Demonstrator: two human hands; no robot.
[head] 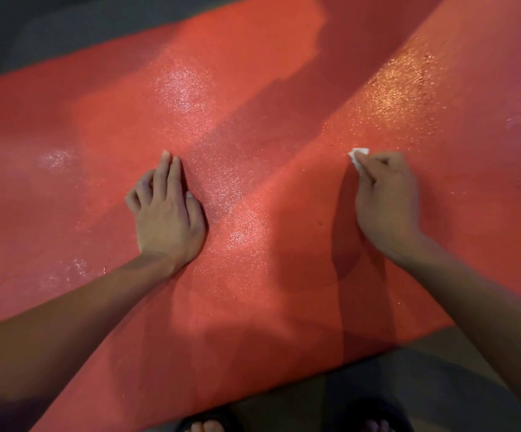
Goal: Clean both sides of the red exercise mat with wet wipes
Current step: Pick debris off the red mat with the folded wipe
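The red exercise mat [253,151] lies spread on the floor [377,385], its surface glistening wet — the left hand [167,213] presses flat, fingers mostly straight, likely pinning it, while the right hand [385,194] pinches a wadded wet wipe [357,154] against it to scrub.

Dark grey floor [28,32] fills the frame's upper left and lower right; toes in two black sandals [209,422] show at the bottom edge.

Open mat [284,291] lies between and beyond both hands [167,213]; nothing stands on it.
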